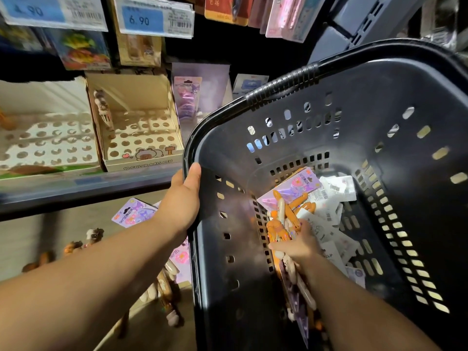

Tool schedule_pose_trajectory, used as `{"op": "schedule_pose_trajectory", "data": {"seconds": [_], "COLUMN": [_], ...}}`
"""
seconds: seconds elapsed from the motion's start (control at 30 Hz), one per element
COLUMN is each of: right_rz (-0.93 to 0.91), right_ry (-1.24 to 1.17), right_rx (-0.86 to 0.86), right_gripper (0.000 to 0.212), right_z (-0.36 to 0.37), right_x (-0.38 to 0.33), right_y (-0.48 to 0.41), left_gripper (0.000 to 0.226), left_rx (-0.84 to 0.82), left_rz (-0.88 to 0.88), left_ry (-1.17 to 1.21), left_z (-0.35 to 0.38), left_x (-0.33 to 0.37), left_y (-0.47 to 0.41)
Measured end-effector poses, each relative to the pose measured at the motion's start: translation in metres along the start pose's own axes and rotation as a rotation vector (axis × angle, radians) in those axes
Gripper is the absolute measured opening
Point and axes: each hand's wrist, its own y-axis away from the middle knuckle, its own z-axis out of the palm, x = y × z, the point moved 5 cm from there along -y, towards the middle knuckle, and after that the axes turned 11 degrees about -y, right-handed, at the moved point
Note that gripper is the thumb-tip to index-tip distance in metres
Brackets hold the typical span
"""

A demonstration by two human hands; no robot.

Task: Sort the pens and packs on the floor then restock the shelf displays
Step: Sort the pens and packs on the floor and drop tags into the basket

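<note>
Here, left hand (184, 198) tight round the basket rim (191, 138), right hand (297, 245) (inside it) tight round orange pens (279, 222).

head-worn view, looking down, close over basket (253, 287), shelf (83, 188) left

A black basket (354, 153), patterned with rows of slots, is being shown. Orange pens (288, 214) and a lilac pack (296, 184) with pink flowers are being seen inside, beside white packs (328, 193) with barcodes. A cream box (141, 140) dotted with round holes is being displayed under blue price tags (141, 20).
</note>
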Motion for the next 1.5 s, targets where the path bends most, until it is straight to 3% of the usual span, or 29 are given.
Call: {"op": "schedule_pose_trajectory", "data": {"seconds": [0.13, 0.37, 0.6, 0.8, 0.93, 1.07, 1.17, 1.5], "right_rz": [0.048, 0.045, -0.087, -0.078, -0.074, -0.103, -0.119, -0.062], "right_ry": [-0.128, -0.021, -0.166, -0.190, -0.234, -0.312, -0.270, -0.308], "right_rx": [0.031, -0.079, -0.232, -0.291, -0.334, -0.298, -0.267, -0.182], "right_gripper": [0.126, 0.104, 0.079, 0.103, 0.096, 0.101, 0.088, 0.117], "right_z": [0.006, 0.004, 0.016, 0.016, 0.018, 0.019, 0.018, 0.017], "right_x": [0.012, 0.001, -0.022, -0.019, -0.023, -0.027, -0.038, -0.049], "right_y": [-0.002, 0.007, 0.008, -0.005, 0.002, 0.004, 0.003, 0.007], "left_gripper": [0.058, 0.057, 0.056, 0.055, 0.057, 0.057, 0.059, 0.053], "left_rx": [0.009, 0.021, 0.029, 0.031, 0.021, 0.020, 0.033, 0.032], "left_rz": [0.014, 0.004, 0.004, 0.012, -0.013, -0.011, -0.012, -0.006], "left_ry": [-0.005, 0.010, 0.012, 0.041, 0.046, 0.041, 0.026, 0.093], "left_z": [0.001, 0.001, 0.002, 0.002, 0.002, 0.002, 0.002, 0.009], "left_x": [0.004, 0.007, 0.009, 0.009, 0.008, 0.009, 0.008, 0.008], "left_y": [0.004, 0.009, 0.012, 0.013, 0.012, 0.012, 0.011, 0.014]}}
